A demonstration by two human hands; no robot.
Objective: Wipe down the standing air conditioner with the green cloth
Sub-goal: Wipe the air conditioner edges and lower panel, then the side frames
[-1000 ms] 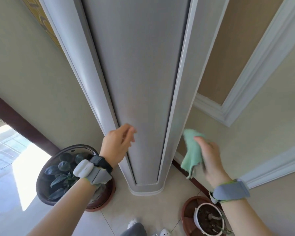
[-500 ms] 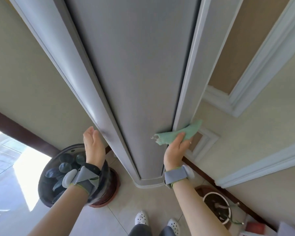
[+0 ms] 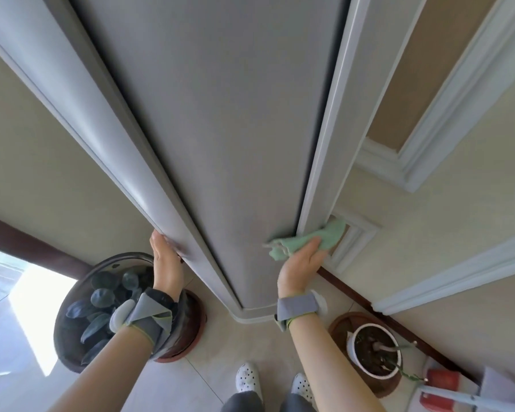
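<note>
The tall grey standing air conditioner (image 3: 229, 129) fills the middle of the view, reaching down to its rounded base near the floor. My right hand (image 3: 302, 264) presses the green cloth (image 3: 306, 240) against the unit's right edge strip, low down, fingers behind the cloth. My left hand (image 3: 165, 263) rests flat with straight fingers against the unit's rounded left side at about the same height.
A dark pot with a leafy plant (image 3: 101, 304) stands on the floor left of the unit. A white pot (image 3: 372, 349) on a brown saucer stands at the right, near a red object (image 3: 440, 379). White wall moulding (image 3: 428, 144) runs behind. My white shoes (image 3: 247, 379) are below.
My right hand brought the cloth from beside the unit onto its right edge. My left hand moved from the front panel to the left side and stays there.
</note>
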